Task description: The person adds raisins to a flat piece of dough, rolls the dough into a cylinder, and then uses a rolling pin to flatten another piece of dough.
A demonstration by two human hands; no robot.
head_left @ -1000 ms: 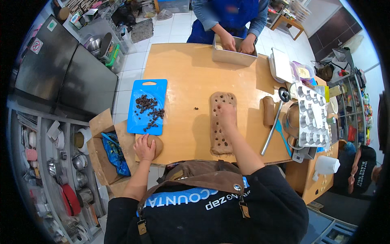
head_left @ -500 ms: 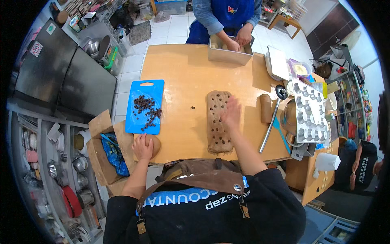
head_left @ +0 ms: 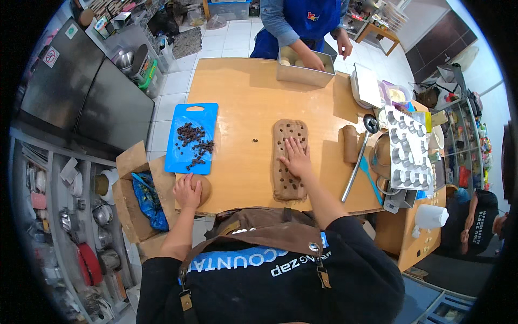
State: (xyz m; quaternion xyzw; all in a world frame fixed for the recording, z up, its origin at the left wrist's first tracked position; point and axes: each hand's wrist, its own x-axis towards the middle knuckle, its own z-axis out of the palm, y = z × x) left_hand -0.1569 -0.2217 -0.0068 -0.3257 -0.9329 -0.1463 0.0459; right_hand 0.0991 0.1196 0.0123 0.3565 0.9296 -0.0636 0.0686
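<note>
A flat, long strip of brown dough (head_left: 281, 182) dotted with dark pieces lies on the table in front of me. My right hand (head_left: 296, 159) rests flat on its right half with fingers spread, covering some of the pieces. To the left, my left hand (head_left: 186, 191) is curled over the left side of a round ball of brown dough (head_left: 204, 190) near the table's front edge. Just beyond it is a blue cutting board (head_left: 178, 120) with a scatter of dark chocolate-like pieces (head_left: 189, 136). One small dark bit (head_left: 255, 140) sits alone between board and strip.
Across the table (head_left: 243, 81), a person in a blue apron (head_left: 300, 21) has one hand in a metal pan (head_left: 305, 76). At right are a brown dough roll (head_left: 350, 144), a ladle (head_left: 354, 171), a blue spatula (head_left: 372, 181) and a muffin tin (head_left: 403, 146). A cardboard box (head_left: 132, 202) stands left.
My right hand has come down from above the strip's right edge and moved left onto the dough. The person opposite has lifted one hand out of the pan.
</note>
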